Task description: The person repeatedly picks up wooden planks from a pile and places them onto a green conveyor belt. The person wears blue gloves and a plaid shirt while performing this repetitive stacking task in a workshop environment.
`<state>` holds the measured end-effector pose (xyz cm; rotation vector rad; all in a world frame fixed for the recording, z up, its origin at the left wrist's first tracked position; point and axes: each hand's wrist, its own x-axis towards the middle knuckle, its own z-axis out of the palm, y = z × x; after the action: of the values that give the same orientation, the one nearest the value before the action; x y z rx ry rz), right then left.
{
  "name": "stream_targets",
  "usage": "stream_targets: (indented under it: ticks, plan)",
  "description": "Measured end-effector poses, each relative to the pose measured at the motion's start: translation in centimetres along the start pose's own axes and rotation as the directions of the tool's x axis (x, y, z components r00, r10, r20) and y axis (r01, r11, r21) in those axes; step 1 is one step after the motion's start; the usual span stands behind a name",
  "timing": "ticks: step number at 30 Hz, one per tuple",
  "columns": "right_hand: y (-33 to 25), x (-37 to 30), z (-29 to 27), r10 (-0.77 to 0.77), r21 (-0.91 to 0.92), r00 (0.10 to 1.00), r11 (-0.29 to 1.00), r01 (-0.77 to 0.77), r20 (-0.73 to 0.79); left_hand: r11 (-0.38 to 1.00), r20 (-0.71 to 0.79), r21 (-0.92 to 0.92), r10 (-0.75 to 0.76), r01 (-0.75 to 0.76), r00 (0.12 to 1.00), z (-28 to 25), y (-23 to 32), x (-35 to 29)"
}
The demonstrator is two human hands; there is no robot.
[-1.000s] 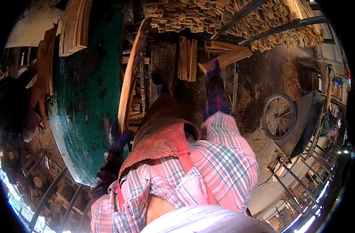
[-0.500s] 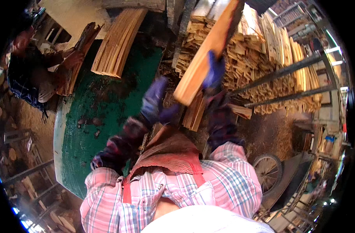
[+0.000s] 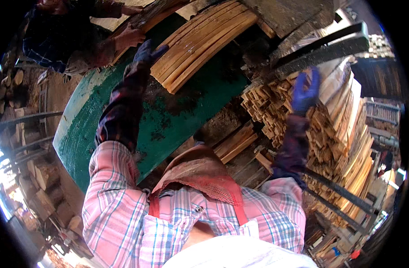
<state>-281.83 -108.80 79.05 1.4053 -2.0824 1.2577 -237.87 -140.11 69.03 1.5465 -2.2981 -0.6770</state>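
Observation:
My left hand [image 3: 147,52], in a blue-purple glove, reaches over the green table [image 3: 168,131] with its fingers apart. They are at the near left end of a bundle of pale sawn planks [image 3: 204,42]; whether they touch it I cannot tell. My right hand [image 3: 306,91], gloved alike and slightly blurred, is raised over a tall pile of cut wood strips [image 3: 276,111]. Its fingers are apart with nothing visible in them. A broad pale board [image 3: 338,91] lies on top of the pile, just right of that hand.
Across the table at far left, a co-worker's hands [image 3: 128,38] are on a bark-edged slab [image 3: 153,15]. A dark metal beam [image 3: 325,51] juts above the pile. Metal rails [image 3: 338,192] cross at right. More boards [image 3: 238,140] lie low between table and pile.
My right hand has let go of the board it held and is farther right, over the pile. My left hand has moved forward and left to the planks. The view has turned.

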Motion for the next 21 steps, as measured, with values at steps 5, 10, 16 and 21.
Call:
stream_targets:
  ticks: [5, 10, 16, 21]
  plan:
    - [-14.4, -7.9, 17.4, 0.382, 0.137, 0.392, 0.547, -0.826, 0.837, 0.938, 0.371, -0.004, -0.319, 0.345, 0.872, 0.1, -1.3, 3.0]
    - [-18.2, -11.5, 23.9, 0.266, 0.446, 0.487, 0.201, -0.872, 0.832, 0.947, 0.519, -0.056, -0.243, 0.316, 0.819, -1.3, 0.8, -1.5]
    - [-24.8, -15.6, 18.9, 0.177, 0.345, 0.419, 0.335, -0.877, 0.891, 0.852, 0.488, -0.364, -0.168, 0.375, 0.856, -4.2, -2.0, -13.7]
    - [-34.1, -24.9, 15.4, -0.012, 0.286, 0.302, 0.36, -0.888, 0.953, 0.575, 0.496, -0.601, -0.277, 0.555, 0.823, -9.6, -10.0, -29.8]
